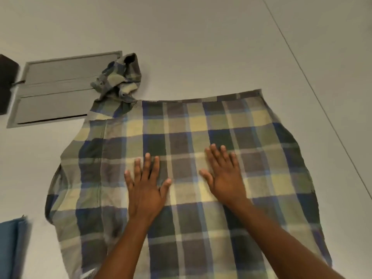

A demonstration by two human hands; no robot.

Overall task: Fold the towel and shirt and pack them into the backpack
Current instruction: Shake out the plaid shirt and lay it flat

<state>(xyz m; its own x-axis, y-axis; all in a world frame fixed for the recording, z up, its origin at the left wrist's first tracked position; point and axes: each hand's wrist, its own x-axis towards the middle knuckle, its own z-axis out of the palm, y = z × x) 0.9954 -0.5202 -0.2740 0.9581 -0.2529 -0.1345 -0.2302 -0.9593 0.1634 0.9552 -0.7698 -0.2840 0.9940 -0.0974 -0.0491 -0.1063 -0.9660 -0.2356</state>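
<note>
From the head camera, a big checked shirt (pixel 201 158) is lying spread out flat on a pale grey table (pixel 201 47). It is blue, green, yellow and grey. One sleeve (pixel 120 81) is sitting bunched up at the far left corner of the shirt.

The left hand (pixel 147 190) is lying flat on the middle of the shirt. Its fingers are straight and spread apart. It is pressing down on the cloth and is not gripping anything.

The right hand (pixel 223 178) is lying flat on the shirt too, just beside the left hand. Its fingers are straight and are pointing away from the person. It is not gripping anything either.

A blue folded cloth (pixel 14 248), maybe the towel, is peeking in at the bottom left edge, apart from the shirt.

A grey flap (pixel 58 87) is sitting in the table, and the bunched sleeve is resting on its right end. Something dark (pixel 7 83) is showing at the left edge; I cannot tell what it is.
</note>
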